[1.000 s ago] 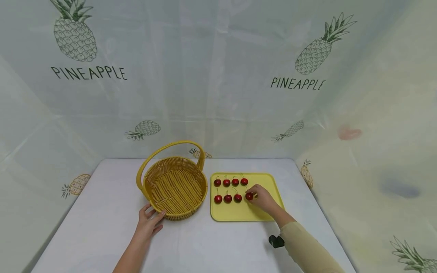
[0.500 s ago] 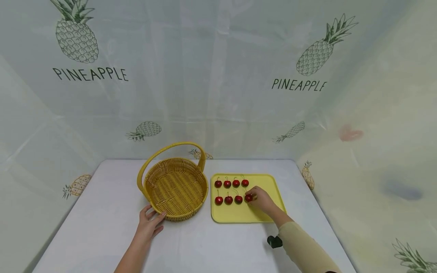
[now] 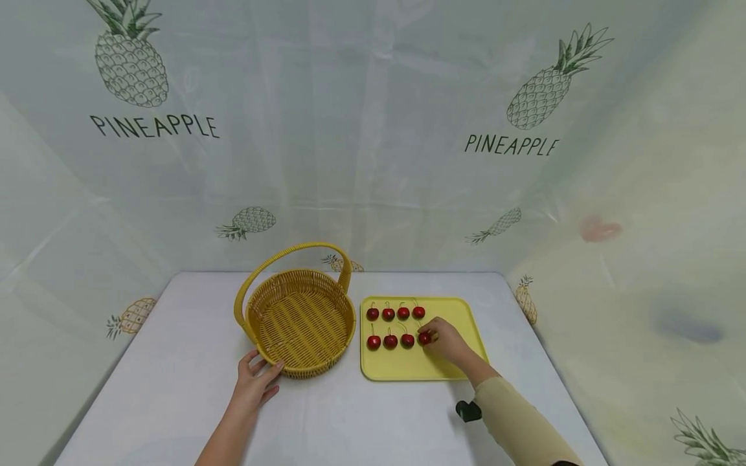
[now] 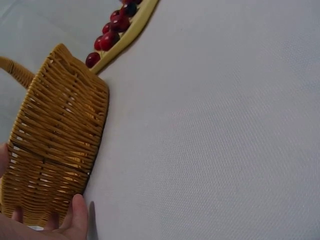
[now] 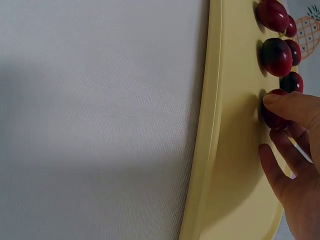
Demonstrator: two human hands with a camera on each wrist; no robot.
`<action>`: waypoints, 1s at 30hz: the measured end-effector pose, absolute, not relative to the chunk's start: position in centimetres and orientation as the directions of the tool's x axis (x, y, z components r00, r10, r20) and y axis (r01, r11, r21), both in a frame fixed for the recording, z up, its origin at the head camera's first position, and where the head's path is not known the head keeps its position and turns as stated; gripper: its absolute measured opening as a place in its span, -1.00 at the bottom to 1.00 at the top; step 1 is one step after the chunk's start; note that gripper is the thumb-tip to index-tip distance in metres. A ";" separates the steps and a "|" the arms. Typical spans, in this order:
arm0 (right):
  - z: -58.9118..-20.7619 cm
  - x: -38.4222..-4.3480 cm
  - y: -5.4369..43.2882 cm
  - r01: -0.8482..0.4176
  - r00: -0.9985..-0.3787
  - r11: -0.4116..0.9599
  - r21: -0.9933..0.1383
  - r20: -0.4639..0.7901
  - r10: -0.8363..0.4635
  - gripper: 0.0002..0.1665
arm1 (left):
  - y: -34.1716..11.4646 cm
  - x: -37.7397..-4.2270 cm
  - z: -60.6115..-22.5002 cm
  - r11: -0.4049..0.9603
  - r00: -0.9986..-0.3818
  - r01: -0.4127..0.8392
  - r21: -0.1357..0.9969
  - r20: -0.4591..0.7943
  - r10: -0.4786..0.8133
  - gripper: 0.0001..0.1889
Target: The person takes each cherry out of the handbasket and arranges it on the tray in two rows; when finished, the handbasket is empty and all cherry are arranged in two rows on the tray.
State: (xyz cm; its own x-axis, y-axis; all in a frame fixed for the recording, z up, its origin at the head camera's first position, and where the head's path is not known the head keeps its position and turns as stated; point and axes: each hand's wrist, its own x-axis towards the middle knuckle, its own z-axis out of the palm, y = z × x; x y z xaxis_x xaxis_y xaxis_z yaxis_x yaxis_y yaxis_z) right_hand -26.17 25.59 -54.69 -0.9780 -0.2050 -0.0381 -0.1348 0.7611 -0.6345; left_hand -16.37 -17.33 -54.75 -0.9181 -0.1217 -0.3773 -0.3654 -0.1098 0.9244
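Observation:
A round yellow-brown wicker basket point(image 3: 300, 327) with an arched handle stands left of a yellow tray point(image 3: 402, 369). My left hand point(image 3: 252, 382) holds the basket at its near left side, the thumb by the rim and the other fingers low against the outer wall point(image 4: 55, 135). On the tray lie red cherries point(image 3: 389, 341) with stems, in two rows. My right hand point(image 3: 445, 340) pinches the cherry point(image 3: 424, 338) at the right end of the nearer row. In the right wrist view, the thumb lies over that cherry point(image 5: 274, 114), which is close to the tray surface.
A white table point(image 3: 326, 421) carries everything. Behind it hangs a pale curtain point(image 3: 373, 162) printed with pineapples. A small dark object point(image 3: 468, 411) shows beside the right sleeve point(image 3: 519, 421).
My right hand, with the cherry, has shifted very slightly left toward its neighbour in the row. The left hand and basket keep their place; the head view moved a little.

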 end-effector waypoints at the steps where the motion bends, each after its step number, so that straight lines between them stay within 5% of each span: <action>1: -54.7 -26.2 25.5 -0.133 -0.978 0.763 -0.633 -0.040 -0.203 -0.61 | -17.3 -16.4 -54.7 -0.108 -0.918 -0.367 0.924 -0.378 -0.122 -0.02; 30: -54.5 -26.1 25.4 -0.129 -0.977 0.764 -0.633 -0.052 -0.208 -0.62 | -17.6 -16.6 -54.8 -0.074 -0.917 -0.374 0.924 -0.381 -0.121 -0.05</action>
